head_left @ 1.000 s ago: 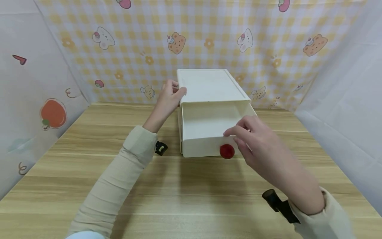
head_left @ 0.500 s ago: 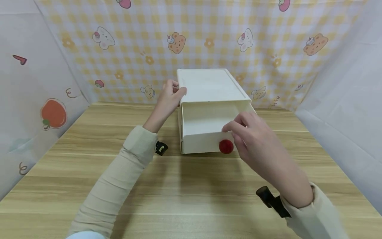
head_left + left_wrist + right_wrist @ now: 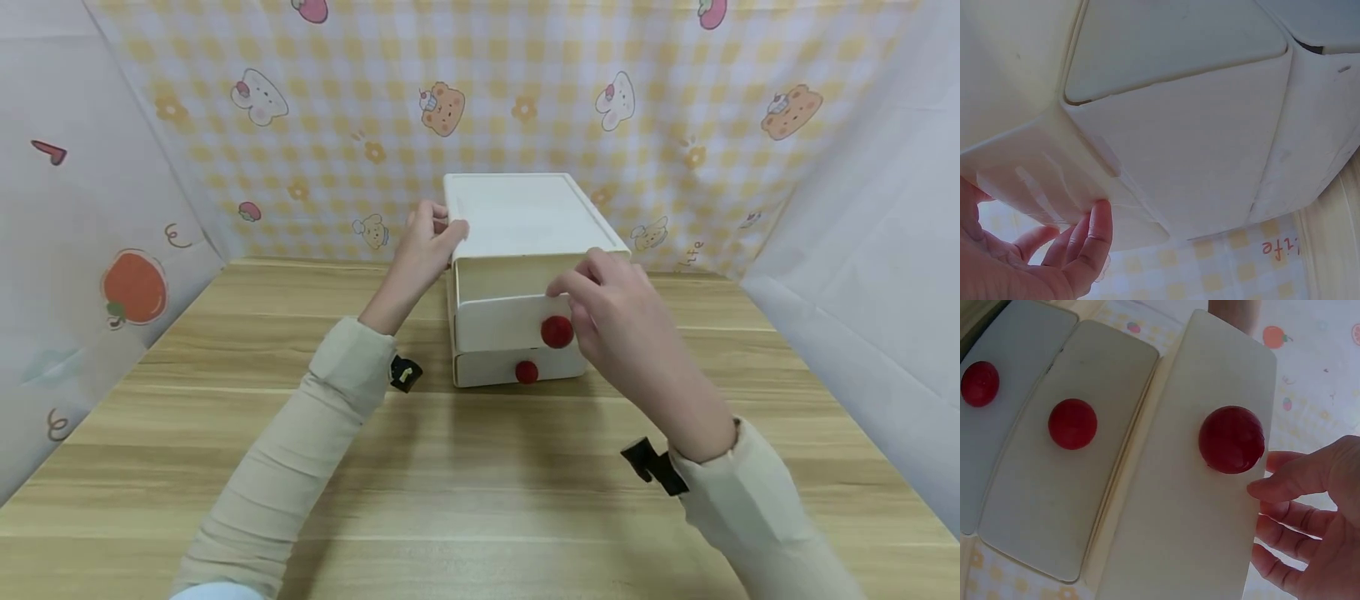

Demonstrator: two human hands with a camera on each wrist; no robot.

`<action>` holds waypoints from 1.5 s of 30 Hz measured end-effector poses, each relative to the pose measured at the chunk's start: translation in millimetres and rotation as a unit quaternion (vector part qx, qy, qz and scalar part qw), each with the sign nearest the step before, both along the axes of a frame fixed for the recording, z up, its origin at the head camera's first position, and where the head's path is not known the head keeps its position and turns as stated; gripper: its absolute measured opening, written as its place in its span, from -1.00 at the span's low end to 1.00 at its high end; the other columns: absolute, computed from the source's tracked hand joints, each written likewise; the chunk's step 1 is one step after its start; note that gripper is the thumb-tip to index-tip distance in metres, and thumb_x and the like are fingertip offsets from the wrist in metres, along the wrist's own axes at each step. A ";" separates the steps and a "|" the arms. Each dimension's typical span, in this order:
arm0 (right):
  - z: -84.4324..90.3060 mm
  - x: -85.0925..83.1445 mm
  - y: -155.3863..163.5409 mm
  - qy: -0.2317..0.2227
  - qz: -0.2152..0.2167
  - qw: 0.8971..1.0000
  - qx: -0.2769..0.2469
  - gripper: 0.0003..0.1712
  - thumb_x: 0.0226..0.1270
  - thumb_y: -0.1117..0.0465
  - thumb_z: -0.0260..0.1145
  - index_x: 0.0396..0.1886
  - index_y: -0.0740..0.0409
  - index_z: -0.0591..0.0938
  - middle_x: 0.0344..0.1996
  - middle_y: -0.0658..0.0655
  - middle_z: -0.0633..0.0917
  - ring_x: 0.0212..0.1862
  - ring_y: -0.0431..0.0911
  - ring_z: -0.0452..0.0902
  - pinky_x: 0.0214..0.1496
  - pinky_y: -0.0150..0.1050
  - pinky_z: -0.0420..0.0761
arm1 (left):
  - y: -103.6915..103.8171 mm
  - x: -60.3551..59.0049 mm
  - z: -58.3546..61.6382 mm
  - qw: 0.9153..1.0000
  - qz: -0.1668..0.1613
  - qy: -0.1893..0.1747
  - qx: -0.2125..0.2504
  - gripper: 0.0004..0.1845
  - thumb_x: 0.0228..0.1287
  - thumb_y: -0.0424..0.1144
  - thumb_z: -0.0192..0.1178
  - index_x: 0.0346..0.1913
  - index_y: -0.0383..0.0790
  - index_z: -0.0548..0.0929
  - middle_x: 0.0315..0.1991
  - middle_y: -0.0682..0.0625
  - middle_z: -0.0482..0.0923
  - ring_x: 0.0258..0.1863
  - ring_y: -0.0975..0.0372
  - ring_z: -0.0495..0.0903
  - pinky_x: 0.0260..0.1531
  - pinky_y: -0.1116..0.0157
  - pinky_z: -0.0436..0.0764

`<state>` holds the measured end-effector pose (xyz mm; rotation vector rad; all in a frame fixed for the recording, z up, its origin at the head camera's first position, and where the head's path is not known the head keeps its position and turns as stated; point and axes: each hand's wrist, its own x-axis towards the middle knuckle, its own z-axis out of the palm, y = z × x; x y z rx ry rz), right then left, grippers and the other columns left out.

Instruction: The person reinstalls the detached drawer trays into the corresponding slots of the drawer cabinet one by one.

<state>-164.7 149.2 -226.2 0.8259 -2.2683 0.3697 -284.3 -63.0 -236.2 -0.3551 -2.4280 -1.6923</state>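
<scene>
A white drawer cabinet (image 3: pixel 517 212) stands at the back middle of the wooden table. My left hand (image 3: pixel 429 243) grips its top left edge, thumb on the lid, and its fingers (image 3: pixel 1088 240) lie against the side wall. The top drawer (image 3: pixel 498 321) sticks out a short way, and its red knob (image 3: pixel 557 331) shows beside my right hand (image 3: pixel 600 304). That hand presses the drawer front with straight fingers (image 3: pixel 1285 484), just right of the red knob (image 3: pixel 1232 439). A lower drawer's knob (image 3: pixel 527 372) sits below. In the right wrist view two further knobs (image 3: pixel 1072 423) show on closed drawers.
The wooden table (image 3: pixel 480 467) runs wide in front of the cabinet. A yellow checked cloth (image 3: pixel 525 92) hangs behind it, with white sheets (image 3: pixel 862 250) at both sides. Black wrist straps (image 3: pixel 652 465) sit on my sleeves.
My right hand has pushed the top drawer back into the cabinet, from far out to only slightly out. A lower drawer's knob has come into view. My left hand has stayed put.
</scene>
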 end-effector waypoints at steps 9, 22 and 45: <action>-3.7 -22.6 -4.8 0.017 -0.032 0.999 -0.025 -0.67 0.03 0.59 0.09 -0.35 0.19 0.65 -0.45 0.15 0.49 -0.36 0.05 0.34 -0.30 -0.15 0.28 | 1.0 2.0 0.9 1.000 0.003 -0.007 -0.002 -0.56 0.23 -0.13 0.01 0.09 -0.33 0.28 0.05 -0.17 0.29 -0.20 0.14 0.44 -0.32 0.28 0.61; -14.1 -51.2 -9.4 0.061 -0.061 0.994 -0.062 -0.78 0.07 0.47 0.25 -0.27 0.18 0.59 -0.36 0.25 0.50 -0.32 0.13 0.34 -0.34 -0.07 0.30 | 0.4 4.5 1.4 1.000 0.007 -0.010 -0.001 -0.57 0.24 -0.12 0.00 0.08 -0.31 0.29 0.06 -0.16 0.26 -0.20 0.17 0.41 -0.36 0.33 0.60; -26.8 -58.4 45.5 -0.107 -0.100 0.961 -0.235 -0.69 0.33 0.18 0.19 -0.01 0.21 0.62 -0.09 0.30 0.57 -0.14 0.11 0.55 -0.13 -0.31 0.57 | -8.5 47.8 -35.6 0.981 -0.022 0.173 -0.080 -0.51 0.39 0.00 -0.04 0.33 0.00 0.33 0.10 -0.23 0.34 -0.16 0.04 0.55 -0.28 0.23 0.65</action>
